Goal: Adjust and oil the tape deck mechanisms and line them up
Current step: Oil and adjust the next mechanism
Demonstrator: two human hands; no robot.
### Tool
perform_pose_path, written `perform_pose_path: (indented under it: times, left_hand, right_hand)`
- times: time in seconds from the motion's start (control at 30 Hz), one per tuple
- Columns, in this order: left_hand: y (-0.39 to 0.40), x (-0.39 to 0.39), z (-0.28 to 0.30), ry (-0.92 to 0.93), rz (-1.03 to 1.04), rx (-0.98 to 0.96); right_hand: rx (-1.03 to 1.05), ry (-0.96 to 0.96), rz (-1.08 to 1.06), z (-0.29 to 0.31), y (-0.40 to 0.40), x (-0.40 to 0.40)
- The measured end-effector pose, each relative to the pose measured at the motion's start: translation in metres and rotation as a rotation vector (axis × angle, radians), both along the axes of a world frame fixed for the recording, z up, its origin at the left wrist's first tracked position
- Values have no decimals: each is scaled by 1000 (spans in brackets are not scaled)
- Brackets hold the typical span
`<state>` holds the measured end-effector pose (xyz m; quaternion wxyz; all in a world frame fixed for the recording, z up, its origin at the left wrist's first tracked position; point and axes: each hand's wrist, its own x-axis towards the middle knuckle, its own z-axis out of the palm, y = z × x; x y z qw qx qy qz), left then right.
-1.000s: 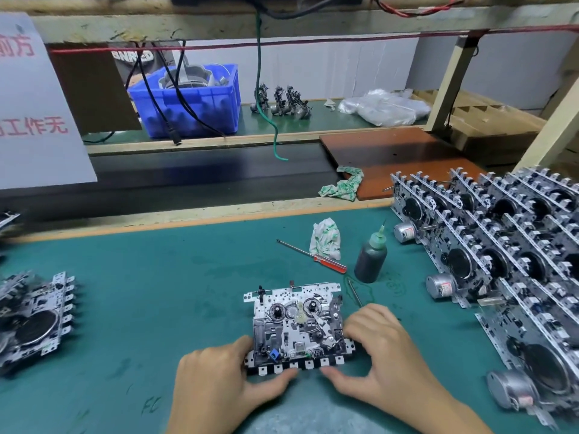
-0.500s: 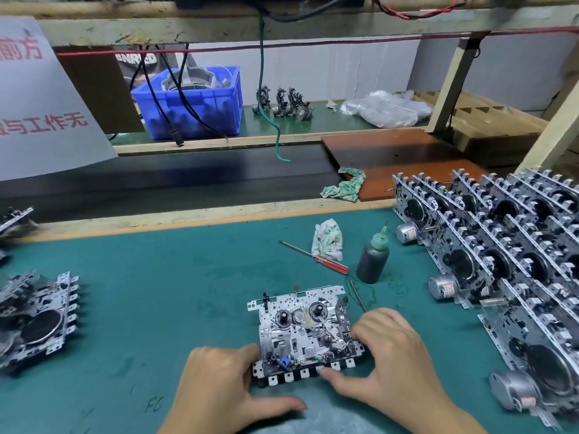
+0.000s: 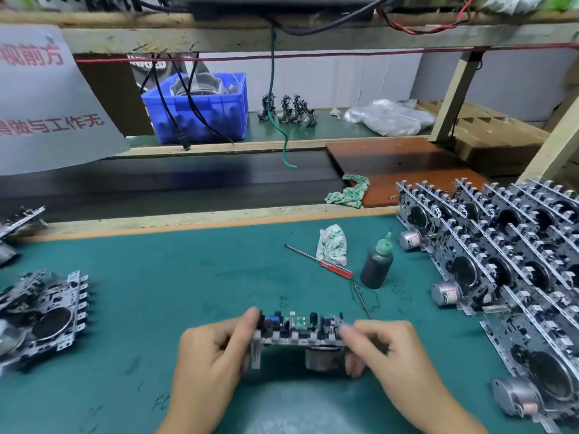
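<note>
A silver tape deck mechanism is lifted off the green mat, tilted so that I see its edge, with its motor hanging underneath. My left hand grips its left end and my right hand grips its right end. A dark oil bottle with a green nozzle stands behind, to the right. A red-handled screwdriver lies beside it. Rows of tape deck mechanisms stand lined up on the right. More mechanisms lie at the left edge.
A crumpled cloth lies by the screwdriver and another cloth at the mat's far edge. A thin metal pick lies near the bottle. Behind runs a dark conveyor belt, with a blue crate and a plastic bag beyond.
The mechanism lay flat on the mat with both hands at its front edge. Both hands now hold it lifted and tipped up on edge, showing its motor underneath.
</note>
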<state>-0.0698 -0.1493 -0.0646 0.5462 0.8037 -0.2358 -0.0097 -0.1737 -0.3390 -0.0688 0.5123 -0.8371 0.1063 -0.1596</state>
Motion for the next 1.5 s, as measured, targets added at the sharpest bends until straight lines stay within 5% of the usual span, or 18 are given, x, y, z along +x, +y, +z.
perform_pose_path:
  times: [0.2, 0.37, 0.5, 0.57, 0.7, 0.83, 1.5]
  left_hand:
    - [-4, -2, 2, 193, 1, 27]
    - [0, 0, 2, 223, 7, 133]
    - [9, 1, 7, -121, 144, 463]
    - [9, 3, 13, -280, 163, 377]
    - [-6, 4, 25, -320, -165, 112]
    - [-23, 4, 25, -287, -384, 120]
    - [-30, 0, 13, -343, -311, 70]
  right_hand:
    - [250, 168, -14, 7, 4, 8]
    - [136, 214, -15, 11, 5, 8]
    - [-436, 149, -80, 15, -5, 1]
    - [-579, 63, -48, 22, -13, -2]
    - [-370, 119, 94, 18, -16, 6]
    - [-231, 19, 163, 13, -12, 12]
    - [-36, -29, 80, 9, -1, 11]
